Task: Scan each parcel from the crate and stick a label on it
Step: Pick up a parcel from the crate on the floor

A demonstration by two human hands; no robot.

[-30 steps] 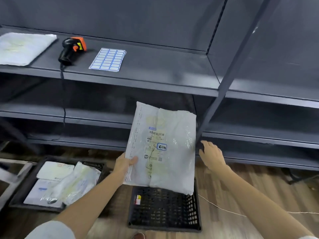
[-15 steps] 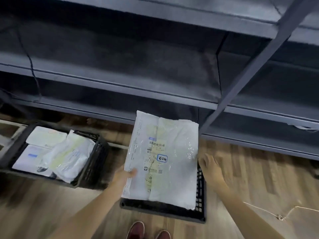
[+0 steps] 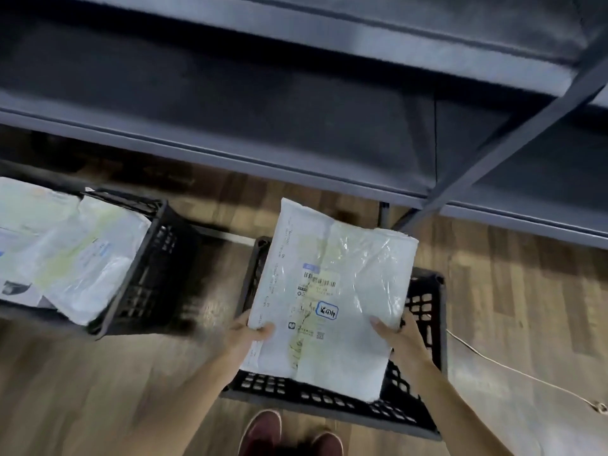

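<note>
**Labelled parcel held over right crate**

Shelving (image 3: 296, 153) overhangs the far side, open floor (image 3: 526, 307) to the right. Left crate (image 3: 154, 268) holds several parcels, likely waiting or done, cannot tell. Right crate (image 3: 424, 383) sits under the parcel (image 3: 332, 291), barcode and blue sticker showing. Left hand (image 3: 250, 334) and right hand (image 3: 394, 334) pinch its near edges.

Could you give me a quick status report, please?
Left hand and right hand both grip parcel. Held over black crate. Nothing blocking.
</note>
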